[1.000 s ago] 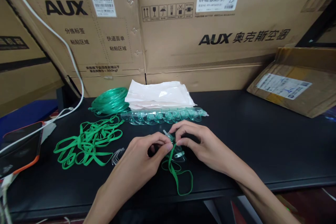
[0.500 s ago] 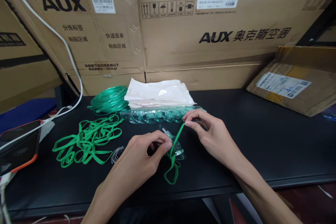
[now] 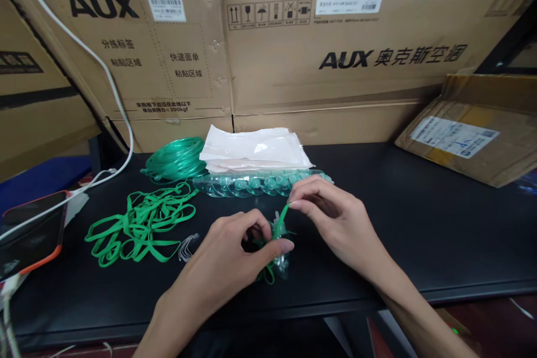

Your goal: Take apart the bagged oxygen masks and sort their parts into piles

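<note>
Stacked cardboard cartons (image 3: 335, 50) are walling off the back of a black table (image 3: 419, 224), and the head camera is looking down over it at two bare hands working near the front edge. Big black lettering reading "AUX" is showing on the cartons, once alone at the left and once before a row of Chinese characters, with barcode stickers above, a strip of handling pictograms, and a line ending "300kgf"; the finer print is too small to read. A smaller parcel (image 3: 465, 134) with a white shipping label is leaning at the right. The left hand (image 3: 235, 257) is pinching a small clear plastic mask (image 3: 280, 246) down against the table, thumb and fingers closed on it, probably so that it is not sliding. The right hand (image 3: 335, 218) is gripping a green elastic strap (image 3: 282, 217) between thumb and forefinger, holding it taut and slanting up from the mask. Supplies are lying within reach behind: a row of nested clear masks (image 3: 251, 183), a stack of white pouches (image 3: 255, 148), coiled green tubing (image 3: 176, 159), loose green straps (image 3: 140, 224), and a phone (image 3: 29, 235) on a white cable.
</note>
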Action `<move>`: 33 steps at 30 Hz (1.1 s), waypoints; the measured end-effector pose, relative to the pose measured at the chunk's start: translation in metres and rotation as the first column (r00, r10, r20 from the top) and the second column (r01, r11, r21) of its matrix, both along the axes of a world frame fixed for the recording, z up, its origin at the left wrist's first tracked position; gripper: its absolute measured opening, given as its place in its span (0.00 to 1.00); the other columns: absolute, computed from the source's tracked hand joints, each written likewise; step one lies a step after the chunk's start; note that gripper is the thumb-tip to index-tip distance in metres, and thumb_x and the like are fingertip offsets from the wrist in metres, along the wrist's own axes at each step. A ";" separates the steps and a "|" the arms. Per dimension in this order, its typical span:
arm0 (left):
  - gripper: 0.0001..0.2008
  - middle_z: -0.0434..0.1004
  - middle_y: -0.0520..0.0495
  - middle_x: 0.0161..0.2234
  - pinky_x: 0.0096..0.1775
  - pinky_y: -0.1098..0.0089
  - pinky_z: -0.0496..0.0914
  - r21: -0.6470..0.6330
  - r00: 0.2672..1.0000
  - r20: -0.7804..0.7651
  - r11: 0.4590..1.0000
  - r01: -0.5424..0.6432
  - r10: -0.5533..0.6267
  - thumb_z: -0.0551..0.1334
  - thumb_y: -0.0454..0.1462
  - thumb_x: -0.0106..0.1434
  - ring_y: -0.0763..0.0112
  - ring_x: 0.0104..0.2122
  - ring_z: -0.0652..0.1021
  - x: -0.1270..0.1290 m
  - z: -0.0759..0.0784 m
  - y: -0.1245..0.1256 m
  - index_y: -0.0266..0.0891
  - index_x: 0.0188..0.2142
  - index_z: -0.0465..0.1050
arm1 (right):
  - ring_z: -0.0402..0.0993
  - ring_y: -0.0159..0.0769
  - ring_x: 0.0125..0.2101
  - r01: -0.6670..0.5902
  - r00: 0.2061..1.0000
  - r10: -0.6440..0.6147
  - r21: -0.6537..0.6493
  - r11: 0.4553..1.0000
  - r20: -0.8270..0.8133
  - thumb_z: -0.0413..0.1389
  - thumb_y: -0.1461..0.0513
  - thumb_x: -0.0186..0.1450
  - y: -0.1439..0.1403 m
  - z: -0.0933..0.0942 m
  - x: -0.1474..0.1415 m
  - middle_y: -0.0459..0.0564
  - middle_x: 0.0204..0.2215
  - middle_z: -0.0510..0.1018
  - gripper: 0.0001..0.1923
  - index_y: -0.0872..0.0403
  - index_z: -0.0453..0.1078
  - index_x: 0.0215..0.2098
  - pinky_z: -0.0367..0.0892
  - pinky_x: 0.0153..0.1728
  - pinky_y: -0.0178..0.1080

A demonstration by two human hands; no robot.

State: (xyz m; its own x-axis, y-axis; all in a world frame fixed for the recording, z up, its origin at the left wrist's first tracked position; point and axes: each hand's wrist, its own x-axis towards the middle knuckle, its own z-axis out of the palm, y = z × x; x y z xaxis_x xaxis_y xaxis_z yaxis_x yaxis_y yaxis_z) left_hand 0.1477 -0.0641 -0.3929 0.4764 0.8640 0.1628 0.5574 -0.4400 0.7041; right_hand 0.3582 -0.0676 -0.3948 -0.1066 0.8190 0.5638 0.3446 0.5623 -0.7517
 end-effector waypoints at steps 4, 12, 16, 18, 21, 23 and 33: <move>0.15 0.70 0.57 0.25 0.31 0.71 0.59 0.074 0.999 -0.035 0.997 -0.008 0.010 0.62 0.46 0.71 0.73 0.26 0.68 0.001 -0.005 0.002 0.42 0.29 0.68 | 0.74 0.34 0.38 -0.068 0.997 0.066 0.038 0.997 0.041 0.60 0.64 0.71 -0.005 0.002 -0.008 0.45 0.36 0.77 0.05 0.51 0.73 0.36 0.69 0.43 0.38; 0.15 0.65 0.59 0.22 0.27 0.73 0.59 0.028 0.991 0.094 0.995 -0.097 0.094 0.56 0.47 0.74 0.75 0.22 0.63 -0.005 -0.004 0.006 0.43 0.34 0.72 | 0.74 0.33 0.26 0.044 0.997 -0.061 -0.326 0.944 -0.040 0.59 0.52 0.70 -0.001 -0.002 -0.009 0.43 0.24 0.75 0.12 0.53 0.73 0.36 0.69 0.31 0.36; 0.08 0.76 0.58 0.32 0.32 0.77 0.65 0.011 0.971 0.231 0.998 -0.059 0.055 0.59 0.43 0.73 0.76 0.30 0.74 -0.007 -0.008 0.009 0.47 0.39 0.75 | 0.78 0.37 0.34 0.001 0.999 -0.021 -0.424 0.906 -0.043 0.61 0.52 0.68 -0.001 -0.004 -0.015 0.46 0.31 0.80 0.12 0.52 0.75 0.38 0.71 0.37 0.37; 0.05 0.79 0.58 0.37 0.36 0.78 0.67 0.003 0.950 0.311 0.999 -0.038 0.036 0.60 0.42 0.73 0.75 0.36 0.78 -0.008 -0.010 0.010 0.48 0.41 0.75 | 0.79 0.38 0.38 -0.089 0.992 0.035 -0.474 0.876 -0.123 0.63 0.52 0.66 -0.002 -0.004 -0.020 0.46 0.33 0.81 0.12 0.52 0.75 0.38 0.72 0.40 0.37; 0.05 0.81 0.57 0.37 0.37 0.77 0.68 -0.037 0.919 0.387 0.997 -0.063 0.072 0.62 0.44 0.71 0.73 0.39 0.79 -0.009 -0.011 0.011 0.47 0.41 0.71 | 0.80 0.39 0.44 -0.279 0.936 0.116 -0.502 0.819 -0.332 0.67 0.53 0.63 -0.006 -0.002 -0.028 0.46 0.37 0.82 0.14 0.52 0.74 0.42 0.72 0.47 0.37; 0.07 0.82 0.56 0.36 0.38 0.76 0.68 -0.068 0.902 0.422 0.995 -0.067 0.090 0.64 0.43 0.70 0.72 0.38 0.79 -0.009 -0.012 0.012 0.46 0.39 0.68 | 0.79 0.40 0.49 -0.364 0.883 0.129 -0.485 0.795 -0.451 0.69 0.55 0.60 -0.009 0.000 -0.032 0.47 0.42 0.83 0.19 0.51 0.72 0.45 0.71 0.50 0.36; 0.18 0.81 0.46 0.41 0.39 0.71 0.72 -0.257 0.783 0.622 0.946 0.198 0.005 0.66 0.46 0.67 0.69 0.35 0.81 0.002 -0.013 0.011 0.43 0.49 0.63 | 0.81 0.43 0.46 -0.249 0.887 0.041 -0.401 0.881 -0.459 0.72 0.49 0.55 0.000 -0.011 -0.032 0.51 0.42 0.83 0.27 0.50 0.71 0.46 0.75 0.47 0.39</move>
State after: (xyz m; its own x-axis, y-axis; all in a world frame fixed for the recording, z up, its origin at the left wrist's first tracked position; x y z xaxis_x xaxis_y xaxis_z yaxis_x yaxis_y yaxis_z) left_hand 0.1499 -0.0535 -0.4060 0.4482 0.8725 0.1947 -0.0660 -0.1849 0.9805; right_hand 0.3259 -0.0679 -0.4055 -0.0794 0.9828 0.1670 -0.1258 0.1563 -0.9797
